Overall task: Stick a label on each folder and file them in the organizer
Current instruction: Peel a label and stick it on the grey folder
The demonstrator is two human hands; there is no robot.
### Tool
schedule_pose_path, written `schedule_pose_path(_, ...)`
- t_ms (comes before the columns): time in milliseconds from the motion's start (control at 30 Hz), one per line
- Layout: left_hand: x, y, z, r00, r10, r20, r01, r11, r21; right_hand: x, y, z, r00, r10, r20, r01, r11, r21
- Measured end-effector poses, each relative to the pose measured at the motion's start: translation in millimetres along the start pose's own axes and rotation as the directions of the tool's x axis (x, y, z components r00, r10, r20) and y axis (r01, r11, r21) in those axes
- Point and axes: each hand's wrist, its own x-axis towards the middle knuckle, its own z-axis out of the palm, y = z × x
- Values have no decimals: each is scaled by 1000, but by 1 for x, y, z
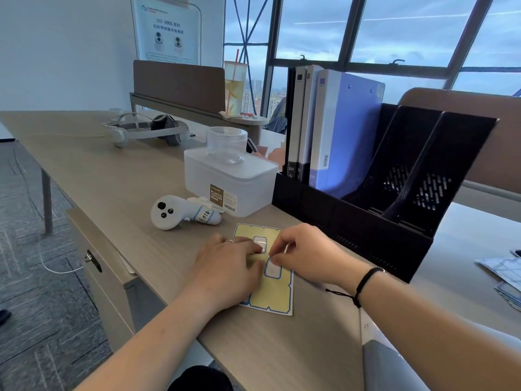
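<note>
A yellow label sheet point(275, 294) lies flat on the desk in front of me. My left hand point(228, 266) presses down on its left side. My right hand point(304, 253) pinches the top edge of a white, blue-bordered label point(273, 270) on the sheet. Another label point(259, 240) sits higher on the sheet. A black organizer point(375, 213) stands at the right; its left slots hold a blue folder point(342, 128) and two grey folders point(300, 117), all upright. Its right slots are empty.
A clear plastic container point(229, 182) with a round tub point(226, 143) on it stands behind the sheet. A white controller point(180, 212) lies to the left, a headset point(146, 129) farther back. Papers point(504, 273) lie at the right edge.
</note>
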Motion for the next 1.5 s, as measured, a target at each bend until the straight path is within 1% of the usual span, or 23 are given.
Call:
schedule_pose_path(67, -1, 1, -1, 1000, -2, 26, 1, 1000, 16, -6, 1, 0, 999, -31, -27, 31, 999, -13)
schedule_pose_path(133, -2, 2, -1, 998, -12, 66, 10, 1000, 28, -15, 3, -1, 995, -71, -69, 72, 997, 10)
schedule_pose_path(200, -2, 2, -2, 995, -18, 99, 13, 999, 49, -24, 6, -4, 988, -81, -128, 89, 994, 62)
schedule_pose_path(233, -2, 2, -2, 994, -19, 112, 12, 998, 60, -29, 7, -7, 985, -62, -160, 81, 991, 111)
schedule_pose_path(300, -2, 3, -2, 991, -19, 129, 11, 998, 64, -40, 11, -18, 974, 5, -226, 54, 966, 254)
schedule_pose_path(367, -3, 1, -3, 990, -31, 139, 23, 998, 58, -54, 17, -31, 961, 90, -262, 16, 926, 376)
schedule_pose_path(467, 2, 6, -9, 984, -84, 159, 81, 996, 26, -84, 34, -55, 938, 212, -275, -57, 874, 483)
schedule_pose_path(533, 5, 20, -14, 987, -96, 129, 88, 994, 69, -106, 54, -73, 910, 307, -277, -109, 825, 555)
schedule_pose_path(600, 7, 46, -19, 999, -32, 26, 30, 995, 92, -130, 77, -90, 867, 405, -292, -169, 788, 592)
schedule_pose_path(633, 6, 63, -21, 999, 21, -34, -19, 998, 52, -141, 90, -96, 842, 442, -309, -189, 780, 597)
schedule_pose_path(700, 5, 101, -21, 981, 151, -119, -164, 980, -110, -162, 111, -107, 792, 503, -345, -224, 765, 604)
schedule_pose_path(733, 4, 121, -19, 969, 213, -121, -235, 950, -204, -171, 120, -112, 771, 529, -353, -241, 756, 608)
schedule_pose_path(767, 4, 142, -15, 958, 272, -90, -286, 915, -283, -180, 127, -115, 756, 550, -355, -254, 746, 615)
schedule_pose_path(833, 6, 182, -2, 923, 386, 12, -352, 854, -383, -196, 139, -120, 742, 572, -350, -265, 729, 631)
schedule_pose_path(900, 10, 218, 15, 881, 465, 86, -385, 812, -439, -208, 149, -123, 737, 585, -340, -272, 717, 642)
schedule_pose_path(1000, 19, 254, 39, 852, 508, 130, -403, 793, -456, -219, 162, -127, 737, 600, -311, -274, 686, 674)
schedule_pose_path(1133, 29, 276, 60, 806, 557, 204, -423, 781, -460, -228, 179, -132, 740, 632, -229, -295, 611, 735)
schedule_pose_path(1200, 33, 281, 66, 785, 581, 216, -436, 765, -473, -231, 186, -132, 748, 645, -159, -316, 556, 769)
schedule_pose_path(1267, 36, 286, 70, 772, 592, 231, -443, 761, -473, -233, 192, -132, 757, 645, -102, -348, 530, 773)
schedule_pose_path(1333, 37, 290, 75, 774, 591, 229, -449, 766, -460, -233, 196, -131, 768, 637, -66, -373, 529, 762)
schedule_pose_path(1400, 35, 289, 81, 779, 597, 192, -470, 759, -450, -234, 198, -132, 779, 625, -44, -384, 531, 755)
schedule_pose_path(1433, 33, 287, 83, 774, 611, 166, -496, 748, -441, -234, 198, -133, 785, 619, -32, -392, 535, 748)
schedule_pose_path(1500, 29, 283, 86, 742, 659, 118, -566, 712, -415, -235, 199, -133, 795, 607, 0, -425, 556, 715)
